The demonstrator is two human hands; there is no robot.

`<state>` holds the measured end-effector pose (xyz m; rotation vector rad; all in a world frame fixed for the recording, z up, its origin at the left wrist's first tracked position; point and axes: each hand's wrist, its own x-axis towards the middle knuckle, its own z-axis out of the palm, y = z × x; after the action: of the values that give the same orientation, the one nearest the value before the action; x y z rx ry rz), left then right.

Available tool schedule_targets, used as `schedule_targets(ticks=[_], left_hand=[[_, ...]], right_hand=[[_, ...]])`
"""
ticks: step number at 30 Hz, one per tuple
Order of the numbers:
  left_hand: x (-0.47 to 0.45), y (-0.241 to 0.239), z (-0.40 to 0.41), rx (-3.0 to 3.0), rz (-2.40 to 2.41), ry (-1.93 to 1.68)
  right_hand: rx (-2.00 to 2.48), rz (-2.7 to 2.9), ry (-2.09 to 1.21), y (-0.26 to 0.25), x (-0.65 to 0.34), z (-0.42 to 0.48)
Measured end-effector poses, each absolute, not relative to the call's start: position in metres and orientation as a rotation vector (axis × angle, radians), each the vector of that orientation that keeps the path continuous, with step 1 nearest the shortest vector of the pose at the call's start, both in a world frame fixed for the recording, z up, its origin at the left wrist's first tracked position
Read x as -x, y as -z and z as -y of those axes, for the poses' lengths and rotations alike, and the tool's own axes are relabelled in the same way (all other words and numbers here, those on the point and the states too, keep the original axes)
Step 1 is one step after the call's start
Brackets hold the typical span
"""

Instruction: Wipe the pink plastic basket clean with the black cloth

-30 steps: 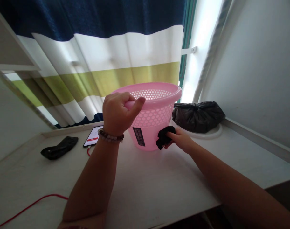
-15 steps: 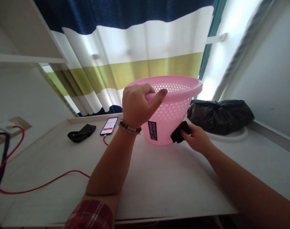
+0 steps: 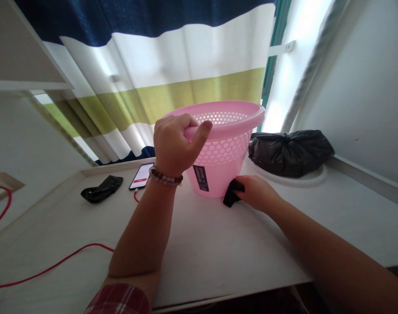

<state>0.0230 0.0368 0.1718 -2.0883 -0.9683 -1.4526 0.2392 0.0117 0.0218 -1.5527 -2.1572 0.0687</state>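
A pink perforated plastic basket (image 3: pixel 225 150) stands on a white table (image 3: pixel 199 248). My left hand (image 3: pixel 174 144) is closed around the basket's near rim, with a bead bracelet on the wrist. Low against the basket's right side, near its base, my right hand (image 3: pixel 256 192) presses a small black cloth (image 3: pixel 231 197) held in its fingers. A dark label is stuck on the basket's front.
A phone (image 3: pixel 141 176) with a red cable (image 3: pixel 55 264) lies left of the basket, beside a black folded item (image 3: pixel 101 189). A black plastic bag (image 3: pixel 289 151) rests on a white plate at the right. Striped curtain behind; wall at the right.
My right hand has slid the black cloth down the basket's side toward its base. My left hand keeps its grip on the rim. The view shifted slightly.
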Motion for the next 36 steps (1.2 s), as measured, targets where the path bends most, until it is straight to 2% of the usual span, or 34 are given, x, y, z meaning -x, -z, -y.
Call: schedule_targets(ticks=[5, 17, 20, 24, 27, 32, 36], left_hand=[[-0.024, -0.171, -0.039, 2.084, 0.955, 1.476], [-0.024, -0.171, -0.040, 2.085, 0.901, 1.506], [-0.024, -0.172, -0.040, 2.094, 0.917, 1.494], [-0.024, -0.173, -0.038, 2.106, 0.958, 1.448], [-0.024, -0.173, -0.037, 2.106, 0.968, 1.442], [-0.023, -0.173, -0.038, 2.113, 0.981, 1.405], [-0.023, -0.175, -0.037, 2.104, 1.002, 1.370]], right_hand=[[1.676, 2.210, -0.171, -0.009, -0.246, -0.019], [1.131, 1.728, 0.083, -0.050, -0.240, 0.001], [1.223, 1.805, 0.067, -0.046, -0.240, -0.001], [1.601, 2.067, -0.114, -0.027, -0.239, -0.010], [1.721, 2.124, -0.204, -0.011, -0.239, -0.016], [1.687, 2.118, -0.203, -0.014, -0.239, -0.015], [1.443, 1.969, -0.107, -0.038, -0.239, -0.005]])
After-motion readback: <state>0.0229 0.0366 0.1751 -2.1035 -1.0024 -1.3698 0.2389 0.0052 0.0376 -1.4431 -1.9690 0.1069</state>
